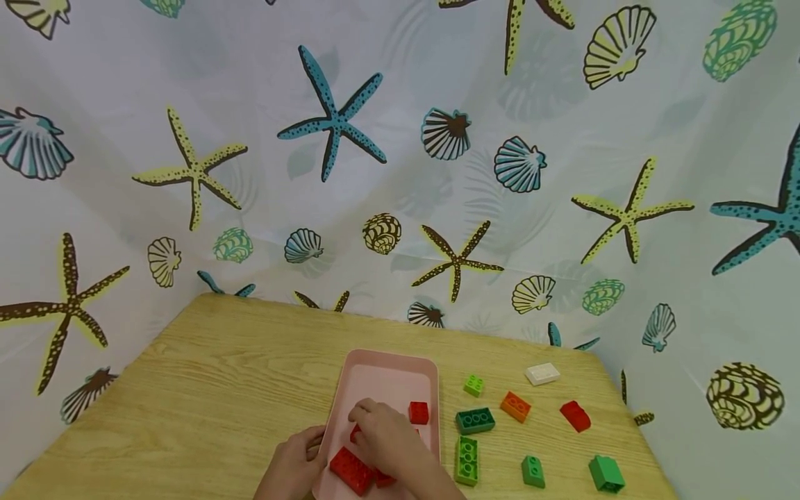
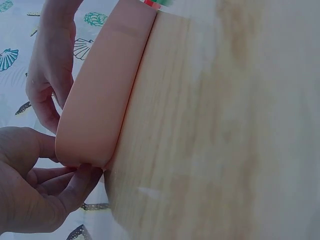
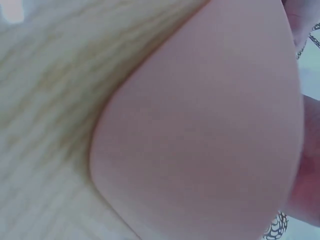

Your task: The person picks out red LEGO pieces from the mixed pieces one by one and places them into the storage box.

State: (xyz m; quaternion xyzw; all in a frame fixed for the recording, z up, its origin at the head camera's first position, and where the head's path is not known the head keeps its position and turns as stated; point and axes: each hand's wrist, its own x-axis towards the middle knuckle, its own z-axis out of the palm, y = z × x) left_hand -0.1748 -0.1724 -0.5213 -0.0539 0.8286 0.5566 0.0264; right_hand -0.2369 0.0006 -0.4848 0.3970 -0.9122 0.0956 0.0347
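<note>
A pink tray [image 1: 392, 362] with several red bricks in it lies on the table. My left hand [image 1: 292, 464] grips its left side near the front; in the left wrist view the thumb and fingers [image 2: 75, 187] pinch the tray's corner. Reaching over the bricks inside is my right hand [image 1: 384, 434], fingers bent downward. One red brick [image 1: 355, 434] shows just under its fingertips; whether they pinch it is hidden. A larger red brick [image 1: 352, 471] sits left of the right wrist, and a small red brick [image 1: 419, 412] lies by the tray's right wall.
Right of the tray are loose bricks: a lime one [image 1: 473, 385], dark green [image 1: 475, 420], light green [image 1: 467, 460], orange [image 1: 515, 407], white [image 1: 542, 373], red [image 1: 576, 416] and two green ones [image 1: 533, 471] at the front. A shell-patterned cloth [image 1: 400, 173] hangs behind the wooden table [image 1: 250, 368].
</note>
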